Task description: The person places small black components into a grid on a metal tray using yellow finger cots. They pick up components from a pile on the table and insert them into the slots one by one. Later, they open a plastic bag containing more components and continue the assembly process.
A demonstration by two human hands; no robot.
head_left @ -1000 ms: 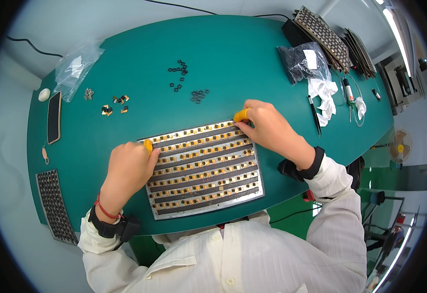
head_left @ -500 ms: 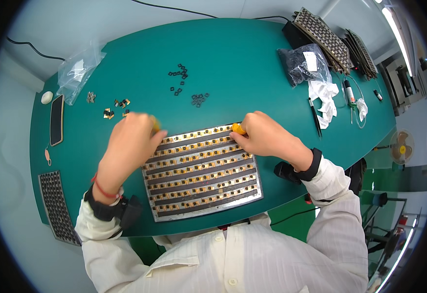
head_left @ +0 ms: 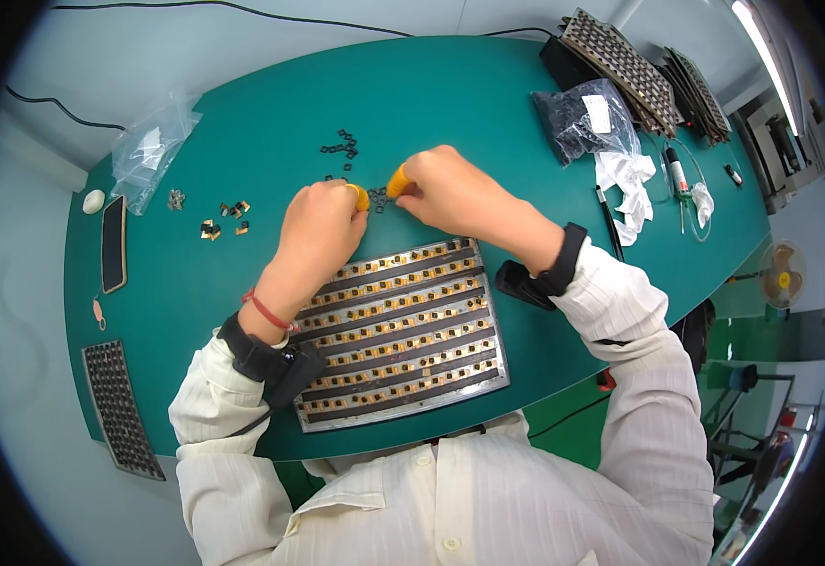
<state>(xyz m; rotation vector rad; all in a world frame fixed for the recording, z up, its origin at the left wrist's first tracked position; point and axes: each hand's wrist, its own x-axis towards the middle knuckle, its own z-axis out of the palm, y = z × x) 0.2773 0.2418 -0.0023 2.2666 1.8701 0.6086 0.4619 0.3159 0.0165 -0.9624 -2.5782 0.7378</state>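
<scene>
My left hand [head_left: 320,222] and my right hand [head_left: 445,191] are close together above the far edge of the metal tray [head_left: 403,424]. Both have yellow finger cots on, and their fingers are curled into pinches. Whatever sits between the fingertips is hidden or too small to make out. Between the two hands lies a small pile of dark square pieces [head_left: 379,200]. More loose black square pieces [head_left: 342,148] are scattered just beyond it. The tray holds rows of small black squares on gold-coloured parts, parted by dark strips.
Gold-and-black pieces [head_left: 210,229], silvery bits [head_left: 176,199], a phone [head_left: 114,245] and a clear bag [head_left: 153,151] are at left. At right lie a bag of black parts [head_left: 573,123], tissue [head_left: 627,193], tweezers [head_left: 610,224] and a dispensing syringe [head_left: 677,172]. Perforated trays [head_left: 620,71] are stacked behind.
My left hand has moved right and slightly away, off the tray's far left corner. My right hand has moved left and away from the tray's far right corner, toward the dark pile.
</scene>
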